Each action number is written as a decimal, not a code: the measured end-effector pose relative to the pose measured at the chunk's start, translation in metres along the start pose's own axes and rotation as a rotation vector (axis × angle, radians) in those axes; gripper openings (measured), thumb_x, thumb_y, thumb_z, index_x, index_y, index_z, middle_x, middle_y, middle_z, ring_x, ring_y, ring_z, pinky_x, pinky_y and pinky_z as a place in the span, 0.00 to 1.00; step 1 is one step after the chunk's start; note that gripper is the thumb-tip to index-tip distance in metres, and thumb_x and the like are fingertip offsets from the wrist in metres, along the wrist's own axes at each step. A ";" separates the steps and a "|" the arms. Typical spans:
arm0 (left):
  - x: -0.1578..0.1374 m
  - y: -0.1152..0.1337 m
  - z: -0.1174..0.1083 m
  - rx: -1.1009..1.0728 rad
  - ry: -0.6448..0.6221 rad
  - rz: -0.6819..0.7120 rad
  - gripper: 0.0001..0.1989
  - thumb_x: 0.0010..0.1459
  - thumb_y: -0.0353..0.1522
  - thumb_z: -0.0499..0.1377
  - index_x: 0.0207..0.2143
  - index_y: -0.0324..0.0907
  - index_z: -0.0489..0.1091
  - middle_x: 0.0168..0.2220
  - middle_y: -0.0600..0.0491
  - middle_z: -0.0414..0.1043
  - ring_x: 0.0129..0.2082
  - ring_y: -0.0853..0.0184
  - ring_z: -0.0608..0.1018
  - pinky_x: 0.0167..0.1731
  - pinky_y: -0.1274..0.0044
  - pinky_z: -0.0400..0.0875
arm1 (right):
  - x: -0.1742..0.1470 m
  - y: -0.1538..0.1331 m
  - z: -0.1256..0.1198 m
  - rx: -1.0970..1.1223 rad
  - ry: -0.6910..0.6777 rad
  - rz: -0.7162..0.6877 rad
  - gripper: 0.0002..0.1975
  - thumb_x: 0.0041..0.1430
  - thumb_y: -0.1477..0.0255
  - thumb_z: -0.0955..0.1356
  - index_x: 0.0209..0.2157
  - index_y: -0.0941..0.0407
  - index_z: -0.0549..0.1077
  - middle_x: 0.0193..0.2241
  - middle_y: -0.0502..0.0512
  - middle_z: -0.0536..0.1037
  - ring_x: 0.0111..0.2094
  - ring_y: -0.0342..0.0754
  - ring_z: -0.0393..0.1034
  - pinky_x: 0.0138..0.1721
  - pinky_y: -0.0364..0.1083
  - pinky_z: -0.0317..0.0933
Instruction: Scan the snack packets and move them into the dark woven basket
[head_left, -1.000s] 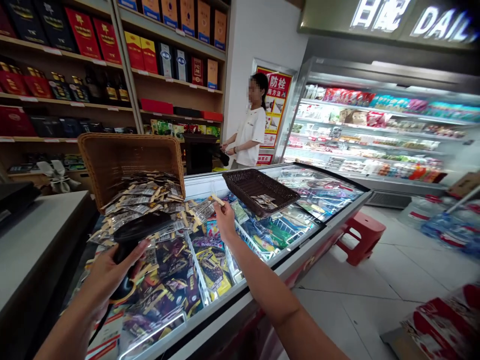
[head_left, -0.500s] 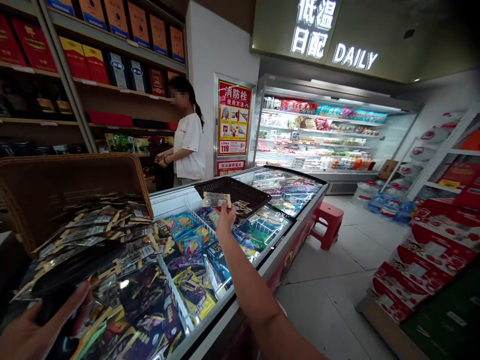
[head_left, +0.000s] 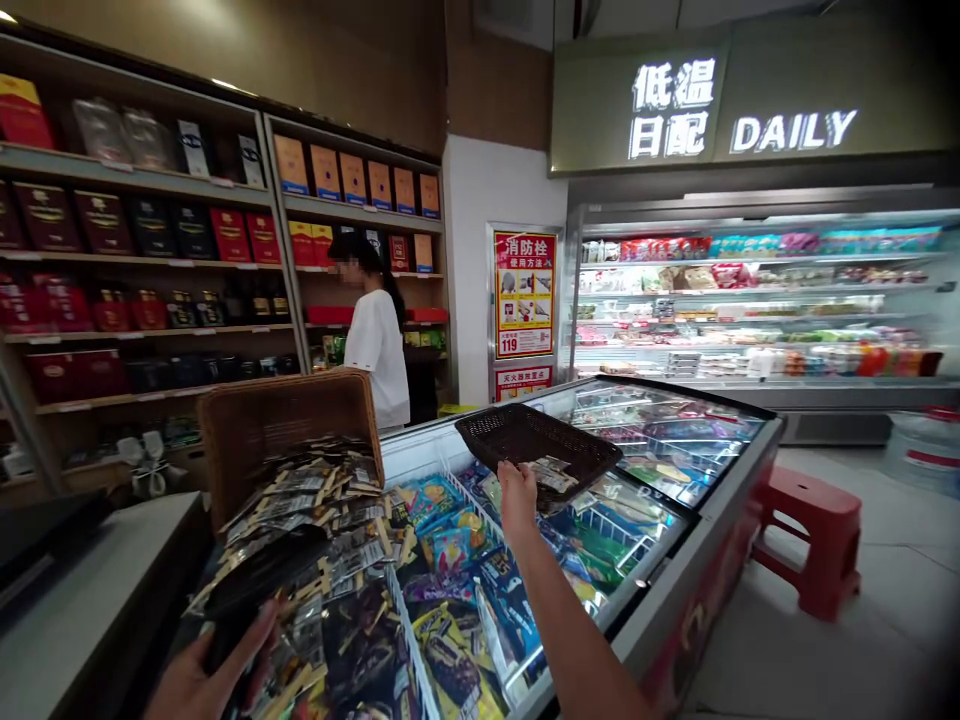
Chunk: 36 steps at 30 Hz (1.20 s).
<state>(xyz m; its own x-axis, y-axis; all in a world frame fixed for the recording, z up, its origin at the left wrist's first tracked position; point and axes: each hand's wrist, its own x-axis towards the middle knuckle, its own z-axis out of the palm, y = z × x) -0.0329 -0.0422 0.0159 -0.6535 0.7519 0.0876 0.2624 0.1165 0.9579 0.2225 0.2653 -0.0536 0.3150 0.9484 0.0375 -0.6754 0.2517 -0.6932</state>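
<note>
So, the left hand (head_left: pixel 206 685) is down at the lower left of the frame, wrapped around a black scanner (head_left: pixel 262 575) that sits over the heap of packets (head_left: pixel 315 495). Those spill from the brown basket (head_left: pixel 292 412), which is tipped on its side left of centre, mouth toward the camera, and they spread onto the freezer (head_left: pixel 724 590) glass. A few more lie together in the dark basket (head_left: pixel 559 430), just right of the middle. The right hand (head_left: pixel 519 505) is at that basket's near left edge, fingers narrow and close together, right beside the few packets; honestly can't tell if it's pinching one or touching the rim. Colourful bags (head_left: pixel 454 660) show through the glass, bottom centre. Behind the brown basket a person (head_left: pixel 379 345) in a white tee faces left, near the shelves (head_left: pixel 169 265) of boxes and bottles that fill the upper left. Over on the right it's a lit fridge (head_left: pixel 750 310) under a DAILY sign (head_left: pixel 793 132), with a red stool (head_left: pixel 814 540) lower down by the freezer, and a red and yellow poster (head_left: pixel 525 295) hangs between fridge and shelves.
</note>
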 end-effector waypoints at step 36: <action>0.006 0.003 -0.003 -0.204 -0.037 -0.090 0.28 0.30 0.52 0.80 0.30 0.48 0.77 0.25 0.57 0.73 0.23 0.65 0.68 0.18 0.74 0.63 | -0.133 0.043 0.060 -0.748 -0.774 0.006 0.21 0.50 0.56 0.80 0.36 0.49 0.70 0.28 0.44 0.73 0.32 0.49 0.73 0.36 0.48 0.70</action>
<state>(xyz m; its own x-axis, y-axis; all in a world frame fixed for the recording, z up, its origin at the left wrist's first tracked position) -0.0382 -0.0398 0.0199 -0.6400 0.7684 -0.0069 0.0530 0.0530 0.9972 0.1115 0.1613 -0.0456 -0.3724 0.8796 0.2959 -0.0136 0.3137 -0.9494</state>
